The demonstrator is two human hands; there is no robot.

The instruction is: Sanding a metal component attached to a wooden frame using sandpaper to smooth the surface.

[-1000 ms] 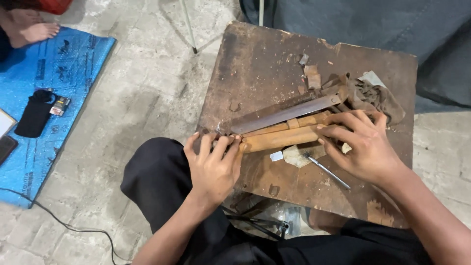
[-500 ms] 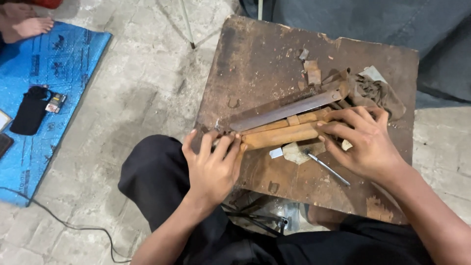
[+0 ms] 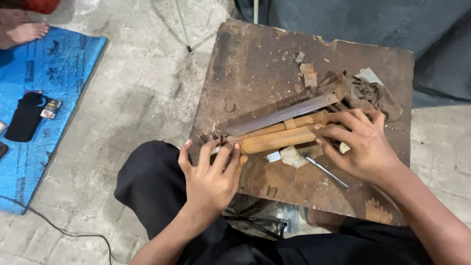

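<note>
A worn wooden board point(image 3: 274, 59) serves as a low work table in front of me. On it lies a long wooden piece point(image 3: 274, 141) with a flat metal blade point(image 3: 282, 114) resting along its upper side. My left hand point(image 3: 211, 176) presses down on the left end of the wooden piece at the board's near edge, fingers spread over it. My right hand point(image 3: 360, 142) grips the right end of the same piece, fingers curled around it. A thin metal tool point(image 3: 325, 171) lies on the board just under my right hand.
Wood scraps and a crumpled brown rag point(image 3: 368, 91) sit at the board's far right. A blue mat point(image 3: 44, 98) on the concrete floor at left holds a black pouch point(image 3: 27, 115) and small items. Another person's foot point(image 3: 22, 32) rests at top left. A cable point(image 3: 59, 228) trails on the floor.
Both hands keep their hold on the wooden piece; the left hand has shifted slightly on its end. Nothing else has moved.
</note>
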